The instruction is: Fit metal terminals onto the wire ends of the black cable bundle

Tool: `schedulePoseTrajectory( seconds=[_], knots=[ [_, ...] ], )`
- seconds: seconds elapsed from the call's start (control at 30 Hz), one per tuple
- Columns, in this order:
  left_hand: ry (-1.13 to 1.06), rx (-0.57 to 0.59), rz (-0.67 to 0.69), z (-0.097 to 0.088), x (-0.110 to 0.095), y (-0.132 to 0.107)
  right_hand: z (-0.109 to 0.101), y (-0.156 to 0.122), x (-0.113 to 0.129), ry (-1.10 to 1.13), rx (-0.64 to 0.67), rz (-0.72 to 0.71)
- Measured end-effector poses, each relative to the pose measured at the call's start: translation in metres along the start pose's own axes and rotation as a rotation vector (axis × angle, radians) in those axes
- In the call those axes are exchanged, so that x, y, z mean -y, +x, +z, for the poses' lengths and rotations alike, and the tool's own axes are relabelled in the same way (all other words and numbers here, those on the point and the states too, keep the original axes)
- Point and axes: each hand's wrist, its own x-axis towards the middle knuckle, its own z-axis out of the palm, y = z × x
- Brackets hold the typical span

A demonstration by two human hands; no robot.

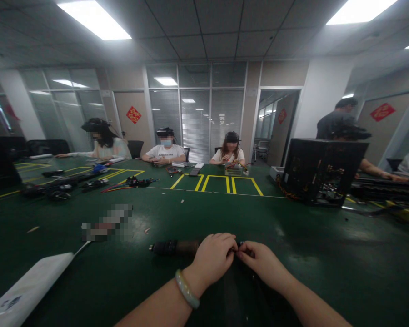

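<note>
An electric screwdriver [182, 247], dark with a brownish translucent barrel, lies along the table, its tip pointing left. My left hand [214, 254], with a bangle [187, 289] on the wrist, is closed around its right end. Close beside it, my right hand [259, 260] has thumb and forefinger pinched together at the tool's back end. A small dark bit shows at those fingertips, and I cannot make out what it is. Both hands nearly touch, and my left fingers hide part of the tool.
A white power bank [30, 290] with a short cable lies at front left. Dark cables and parts [61, 184] spread beyond it. An open black computer case [322, 172] stands at right. Yellow tape [216, 177] marks the green table [293, 236]. Several people sit across.
</note>
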Motion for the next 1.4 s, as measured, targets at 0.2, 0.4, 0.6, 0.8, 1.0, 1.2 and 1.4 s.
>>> schedulePoseTrajectory(
  seconds=[0.2, 0.4, 0.6, 0.8, 1.0, 1.2, 1.4],
  knots=[
    [0.001, 0.009, -0.006, -0.004, -0.002, 0.000, 0.000, 0.000, 0.000, -0.003, -0.014, 0.015],
    [0.010, 0.010, -0.014, -0.003, -0.002, 0.000, 0.002, 0.000, -0.004, -0.004, -0.028, 0.032],
    [0.025, 0.020, -0.020, -0.001, -0.001, -0.001, 0.001, 0.000, 0.000, -0.012, -0.044, 0.037],
    [0.014, 0.015, -0.021, -0.002, -0.001, 0.000, 0.000, -0.001, 0.000, -0.004, -0.047, 0.036],
    [0.009, 0.007, -0.034, 0.000, -0.001, 0.000, 0.002, 0.000, -0.005, 0.052, -0.029, 0.036],
    [0.006, 0.012, -0.034, 0.001, -0.001, 0.000, 0.004, 0.001, -0.010, 0.081, -0.024, 0.036],
    [-0.003, 0.006, -0.036, 0.002, 0.000, 0.001, 0.003, 0.001, -0.011, 0.048, -0.035, 0.029]
  ],
)
